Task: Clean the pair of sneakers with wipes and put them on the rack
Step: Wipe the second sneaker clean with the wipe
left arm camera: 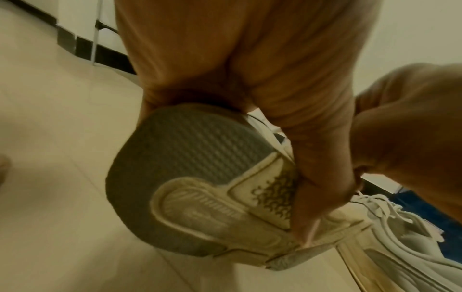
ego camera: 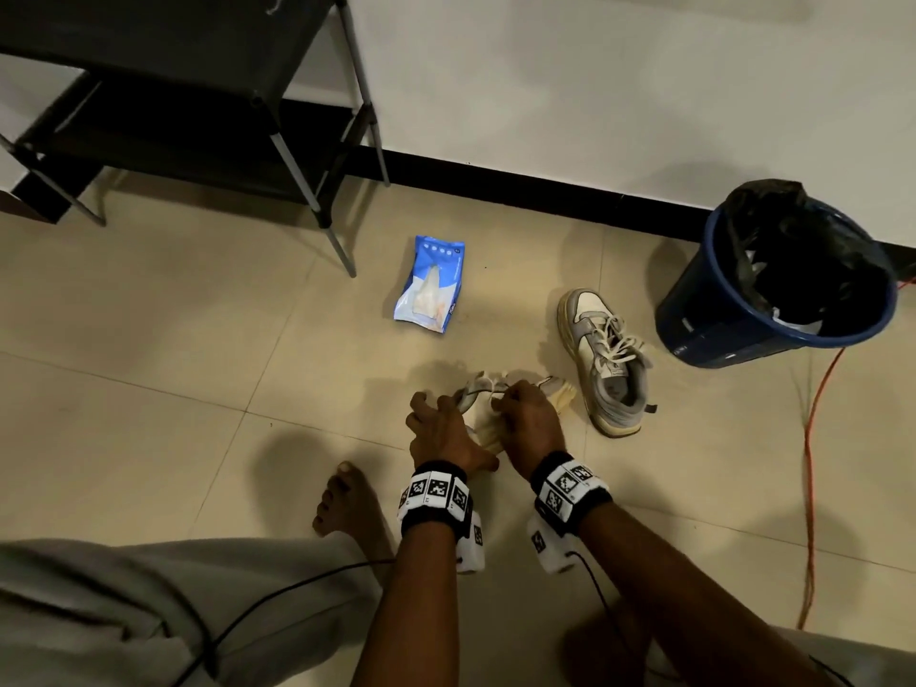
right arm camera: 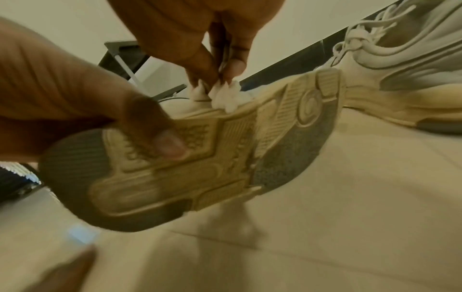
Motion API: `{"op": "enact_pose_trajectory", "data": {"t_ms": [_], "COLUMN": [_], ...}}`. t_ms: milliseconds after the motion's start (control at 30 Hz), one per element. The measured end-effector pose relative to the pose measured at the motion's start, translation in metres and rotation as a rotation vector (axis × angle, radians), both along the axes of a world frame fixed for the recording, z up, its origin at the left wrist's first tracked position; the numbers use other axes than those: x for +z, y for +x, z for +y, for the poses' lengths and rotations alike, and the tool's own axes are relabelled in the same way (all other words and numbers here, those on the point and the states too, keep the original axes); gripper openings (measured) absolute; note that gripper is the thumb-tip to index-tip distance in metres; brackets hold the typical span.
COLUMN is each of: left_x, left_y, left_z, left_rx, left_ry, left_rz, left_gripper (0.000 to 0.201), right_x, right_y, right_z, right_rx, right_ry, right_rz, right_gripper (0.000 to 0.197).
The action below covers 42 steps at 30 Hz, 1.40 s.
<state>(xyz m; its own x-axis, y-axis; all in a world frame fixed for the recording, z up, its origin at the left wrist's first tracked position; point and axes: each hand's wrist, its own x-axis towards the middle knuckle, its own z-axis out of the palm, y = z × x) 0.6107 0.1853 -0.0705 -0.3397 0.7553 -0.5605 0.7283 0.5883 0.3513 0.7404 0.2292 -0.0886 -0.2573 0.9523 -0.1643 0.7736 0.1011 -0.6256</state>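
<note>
The left hand [ego camera: 441,428] grips the lifted sneaker [right arm camera: 200,168] by its heel, thumb across the sole, while the right hand [ego camera: 530,419] pinches a white wipe [right arm camera: 230,96] against its edge, the other sneaker [ego camera: 607,359] at two o'clock.

The wipes pack [ego camera: 430,285] lies on the floor [ego camera: 148,349], right of the rack [ego camera: 188,91]; a sneaker [ego camera: 605,359] lies between pack and bin [ego camera: 773,285].

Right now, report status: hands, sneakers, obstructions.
Left hand grips held sneaker, sole out. Right hand pinches wipe at its edge. Second sneaker on floor. Nothing obstructing.
</note>
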Motion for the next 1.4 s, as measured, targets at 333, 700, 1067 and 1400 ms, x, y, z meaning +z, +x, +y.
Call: {"op": "enact_pose_trajectory", "data": {"t_ms": [333,700,1067,1400], "left_x": [-0.003,-0.001,-0.001,-0.014], "left_y": [-0.002,0.009,0.004,-0.002], "left_z": [-0.001,0.01,0.013,0.01], "left_rx": [-0.004,-0.091,-0.066,-0.024], "left_ry": [-0.047,-0.062,-0.05,-0.015], "left_rz": [-0.008,0.073,0.018,-0.135], "left_gripper": [0.114,0.114,0.111,0.114], "right_x": [-0.001,-0.01,-0.011,-0.01], "right_y": [0.018,0.061,0.057,0.054], "right_z": [0.007,0.03,0.02,0.008], "right_rx": [0.133,-0.124,0.084,0.185], "right_ry": [0.058,0.238,0.316,0.273], "right_rz": [-0.081,-0.057,-0.08,-0.158], "right_gripper": [0.028,0.016,0.015,0.029]}}
